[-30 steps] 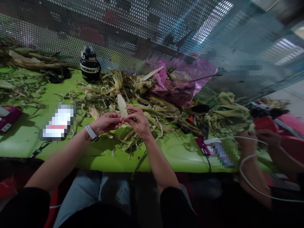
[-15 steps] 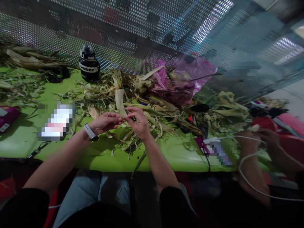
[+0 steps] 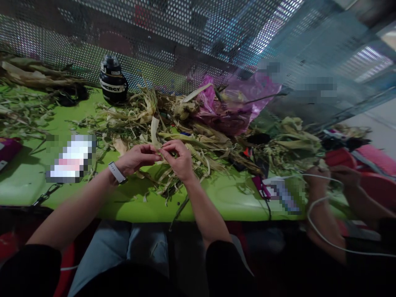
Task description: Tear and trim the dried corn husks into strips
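Note:
My left hand (image 3: 136, 157), with a white watch on its wrist, and my right hand (image 3: 177, 159) meet over the green table (image 3: 229, 198). Both pinch the lower end of a pale dried corn husk strip (image 3: 154, 131), which stands up from the fingertips and curls at its top. Both hands' fingers are closed on it. Behind the hands lies a heap of dried husks and leaves (image 3: 185, 136).
A black jar (image 3: 113, 82) stands at the back by the perforated metal screen (image 3: 192, 37). A pink plastic bag (image 3: 235, 103) lies in the husks. Another person's hands (image 3: 331, 179) work at the right beside a white cable (image 3: 315, 222). More husks lie far left.
The husk strip has turned from broad and flat to narrow and curled as my fingers worked it. The hands stayed in place; the view shifted slightly.

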The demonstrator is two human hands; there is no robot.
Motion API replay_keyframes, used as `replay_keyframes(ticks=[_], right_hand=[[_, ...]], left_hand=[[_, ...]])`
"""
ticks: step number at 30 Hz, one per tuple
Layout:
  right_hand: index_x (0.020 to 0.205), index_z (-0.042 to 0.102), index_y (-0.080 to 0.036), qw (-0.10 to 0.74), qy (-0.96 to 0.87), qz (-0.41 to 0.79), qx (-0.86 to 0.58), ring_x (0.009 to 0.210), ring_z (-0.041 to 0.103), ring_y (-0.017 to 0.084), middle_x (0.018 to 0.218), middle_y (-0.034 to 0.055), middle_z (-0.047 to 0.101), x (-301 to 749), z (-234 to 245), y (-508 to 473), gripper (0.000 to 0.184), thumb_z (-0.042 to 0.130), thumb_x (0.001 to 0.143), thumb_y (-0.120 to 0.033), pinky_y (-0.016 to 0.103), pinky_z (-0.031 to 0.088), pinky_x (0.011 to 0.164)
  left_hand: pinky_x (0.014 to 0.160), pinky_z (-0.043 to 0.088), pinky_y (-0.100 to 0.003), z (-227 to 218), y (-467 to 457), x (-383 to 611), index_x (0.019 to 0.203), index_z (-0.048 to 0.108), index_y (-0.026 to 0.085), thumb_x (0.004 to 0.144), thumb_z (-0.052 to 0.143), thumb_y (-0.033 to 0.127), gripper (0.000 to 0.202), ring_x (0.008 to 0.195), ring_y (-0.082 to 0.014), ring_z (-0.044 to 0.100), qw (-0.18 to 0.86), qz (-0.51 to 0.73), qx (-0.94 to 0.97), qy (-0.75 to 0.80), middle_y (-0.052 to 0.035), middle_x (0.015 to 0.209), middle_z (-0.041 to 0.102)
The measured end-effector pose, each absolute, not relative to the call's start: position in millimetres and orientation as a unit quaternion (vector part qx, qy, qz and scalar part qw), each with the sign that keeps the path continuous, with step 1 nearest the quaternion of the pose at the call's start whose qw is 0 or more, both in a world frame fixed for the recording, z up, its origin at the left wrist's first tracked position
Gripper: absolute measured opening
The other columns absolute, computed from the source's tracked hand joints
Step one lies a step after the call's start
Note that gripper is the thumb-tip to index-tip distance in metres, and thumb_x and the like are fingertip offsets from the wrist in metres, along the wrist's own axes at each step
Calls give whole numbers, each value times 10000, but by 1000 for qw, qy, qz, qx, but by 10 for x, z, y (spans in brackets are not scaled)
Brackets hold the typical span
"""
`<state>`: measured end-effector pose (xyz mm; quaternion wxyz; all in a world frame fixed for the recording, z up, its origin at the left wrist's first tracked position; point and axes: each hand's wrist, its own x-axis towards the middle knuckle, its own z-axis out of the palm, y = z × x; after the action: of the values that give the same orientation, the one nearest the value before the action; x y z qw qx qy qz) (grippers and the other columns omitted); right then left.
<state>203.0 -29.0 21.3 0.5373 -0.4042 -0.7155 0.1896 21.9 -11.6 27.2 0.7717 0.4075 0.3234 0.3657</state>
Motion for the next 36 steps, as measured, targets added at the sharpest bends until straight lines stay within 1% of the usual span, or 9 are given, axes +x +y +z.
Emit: replay_keyframes(ticks=[3, 5, 11, 16, 21, 25, 28, 32, 36], right_hand=[[865, 607, -212, 550, -678, 223, -434, 770, 606, 133, 889, 21, 630, 2006, 158, -281, 207, 715, 822, -384, 289, 520, 705], [928, 584, -215, 559, -645, 260, -452, 724, 590, 116, 854, -3, 614, 2000, 123, -267, 296, 759, 775, -398, 275, 514, 700], [1033, 540, -216, 559, -598, 391, -420, 696, 574, 101, 778, -38, 589, 2008, 124, -214, 459, 804, 710, -407, 253, 499, 687], [997, 560, -219, 539, -588, 431, -422, 682, 534, 103, 757, -40, 569, 2022, 156, -199, 466, 811, 676, -445, 247, 477, 645], [997, 567, -214, 544, -602, 403, -423, 692, 535, 103, 765, -41, 555, 2014, 135, -202, 453, 812, 673, -414, 262, 476, 691], [1001, 559, -218, 540, -609, 397, -424, 675, 523, 105, 750, -43, 544, 2007, 129, -199, 428, 777, 704, -435, 263, 470, 670], [988, 557, -214, 542, -607, 400, -422, 673, 524, 104, 746, -43, 534, 2008, 144, -203, 428, 773, 704, -452, 259, 477, 660], [985, 562, -212, 550, -584, 425, -420, 656, 536, 94, 757, -43, 532, 2014, 179, -214, 437, 775, 704, -469, 249, 495, 641], [977, 568, -214, 560, -552, 448, -424, 621, 549, 79, 738, -52, 549, 2013, 190, -210, 464, 798, 683, -489, 227, 489, 602]], left_hand=[[744, 516, -223, 250, -138, 270, 747, 656, 110, 560, 905, 149, 314, 713, -89, 664, 748, 402, 428, 310, -2, 725, 699], [776, 515, -249, 232, -140, 285, 763, 666, 105, 566, 905, 161, 315, 721, -96, 664, 734, 417, 439, 308, -8, 730, 702], [747, 493, -236, 215, -113, 255, 765, 694, 102, 591, 904, 234, 303, 700, -85, 638, 721, 403, 467, 315, -18, 752, 710], [754, 499, -230, 199, -103, 249, 751, 708, 116, 596, 899, 266, 288, 726, -93, 636, 719, 397, 479, 309, -27, 771, 720], [714, 500, -221, 206, -107, 254, 742, 727, 122, 612, 868, 230, 220, 678, -88, 615, 716, 395, 478, 321, -32, 747, 715], [710, 503, -217, 218, -118, 261, 736, 727, 112, 653, 832, 229, 178, 658, -85, 610, 714, 401, 481, 315, -35, 716, 707], [729, 519, -225, 210, -122, 262, 758, 728, 111, 667, 838, 253, 202, 673, -96, 637, 720, 407, 477, 299, -38, 723, 717], [782, 551, -256, 201, -119, 252, 830, 730, 104, 669, 864, 296, 284, 750, -134, 701, 740, 397, 468, 276, -69, 817, 755], [793, 563, -262, 206, -110, 243, 825, 702, 97, 655, 881, 295, 317, 738, -129, 709, 747, 405, 455, 266, -71, 828, 759]])
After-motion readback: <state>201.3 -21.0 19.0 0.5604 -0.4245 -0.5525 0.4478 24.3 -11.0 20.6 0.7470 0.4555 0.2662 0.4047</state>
